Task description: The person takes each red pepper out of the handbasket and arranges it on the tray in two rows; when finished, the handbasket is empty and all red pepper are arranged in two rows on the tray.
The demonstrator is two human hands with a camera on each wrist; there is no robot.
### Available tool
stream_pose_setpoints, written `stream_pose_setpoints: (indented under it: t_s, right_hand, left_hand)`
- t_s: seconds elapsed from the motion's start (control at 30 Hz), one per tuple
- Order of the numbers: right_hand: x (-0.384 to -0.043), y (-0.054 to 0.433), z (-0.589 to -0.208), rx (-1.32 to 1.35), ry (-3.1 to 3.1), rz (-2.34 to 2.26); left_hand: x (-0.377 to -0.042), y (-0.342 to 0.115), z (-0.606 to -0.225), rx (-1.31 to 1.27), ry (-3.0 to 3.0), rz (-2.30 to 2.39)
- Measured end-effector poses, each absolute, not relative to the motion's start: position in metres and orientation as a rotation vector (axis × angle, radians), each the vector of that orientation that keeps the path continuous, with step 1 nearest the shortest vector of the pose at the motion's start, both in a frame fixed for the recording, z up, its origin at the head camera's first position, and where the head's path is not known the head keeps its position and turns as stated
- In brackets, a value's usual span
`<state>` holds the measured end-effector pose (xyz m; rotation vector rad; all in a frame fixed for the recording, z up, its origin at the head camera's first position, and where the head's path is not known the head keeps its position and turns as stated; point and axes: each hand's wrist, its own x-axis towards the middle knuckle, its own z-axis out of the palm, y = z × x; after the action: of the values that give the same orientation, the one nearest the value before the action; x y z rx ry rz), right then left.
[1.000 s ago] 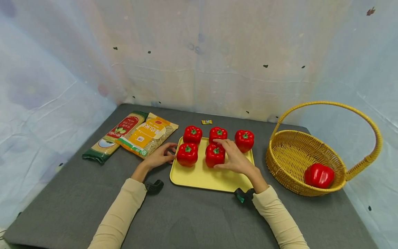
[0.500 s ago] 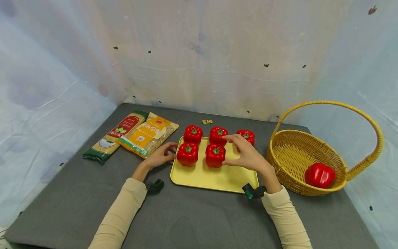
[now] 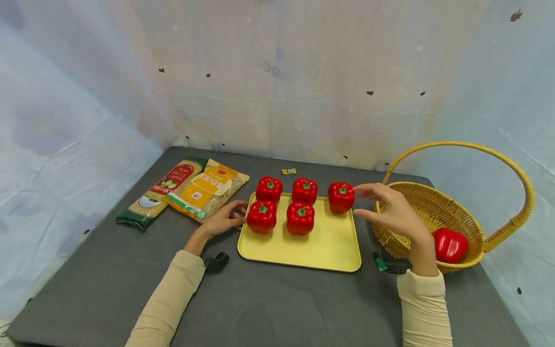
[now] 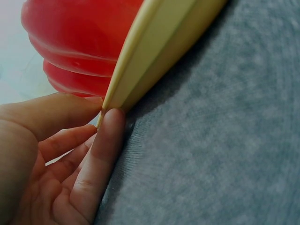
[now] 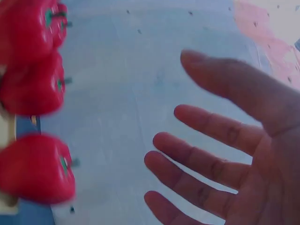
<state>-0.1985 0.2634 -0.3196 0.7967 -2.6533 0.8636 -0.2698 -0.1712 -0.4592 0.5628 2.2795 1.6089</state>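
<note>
Several red bell peppers (image 3: 300, 218) stand on a yellow tray (image 3: 299, 258), stems up. My left hand (image 3: 222, 219) pinches the tray's left rim between thumb and fingers, as the left wrist view shows beside a bell pepper (image 4: 82, 40). To the right of the tray, my right hand (image 3: 396, 212) is raised in front of the basket's near-left rim, thumb and fingers spread, holding nothing. Its fingertips are close to the bell pepper at the back right (image 3: 341, 197). In the right wrist view the hand (image 5: 225, 154) is apart from the peppers.
A yellow wicker basket (image 3: 466, 217) with a tall handle stands at the right, one red pepper (image 3: 451, 245) lying inside. Two food packets, one green-and-red (image 3: 162, 193) and one orange (image 3: 208, 189), lie at the left. A small yellow wrapper (image 3: 288, 171) lies behind the tray.
My right hand has moved right, from around the front middle pepper on the tray to beside the basket, leaving that pepper in place. My left hand has stayed at the tray's rim.
</note>
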Motion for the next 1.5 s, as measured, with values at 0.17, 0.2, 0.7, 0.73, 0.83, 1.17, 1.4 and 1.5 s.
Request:
stream_pose_setpoints:
  t_s: [0.17,0.2,0.7,0.73,0.83,1.17,1.4,1.5]
  right_hand:
    - [-0.196,0.293,-0.315,0.584,-2.715,0.896]
    - [-0.196,0.299,-0.314,0.552,-2.727,0.911]
    - [-0.193,0.393,-0.326,0.159,-2.802,0.978]
    - [-0.194,0.398,-0.326,0.147,-2.813,0.984]
    - [-0.197,0.411,-0.327,0.073,-2.870,1.017]
    - [-0.205,0.438,-0.341,-0.067,-3.003,0.996]
    - [-0.208,0.442,-0.355,-0.229,-3.108,1.003]
    - [-0.207,0.444,-0.357,-0.275,-3.173,0.984]
  left_hand:
    - [-0.265,-0.171,-0.451,0.568,2.274,1.609]
    - [-0.263,-0.170,-0.448,0.572,2.271,1.609]
    - [-0.254,-0.167,-0.433,0.572,2.250,1.602]
    - [-0.254,-0.167,-0.433,0.571,2.250,1.603]
    - [-0.254,-0.167,-0.432,0.569,2.253,1.603]
    - [-0.253,-0.167,-0.433,0.556,2.261,1.600]
    - [-0.253,-0.168,-0.433,0.562,2.255,1.603]
    - [-0.253,-0.168,-0.433,0.563,2.255,1.602]
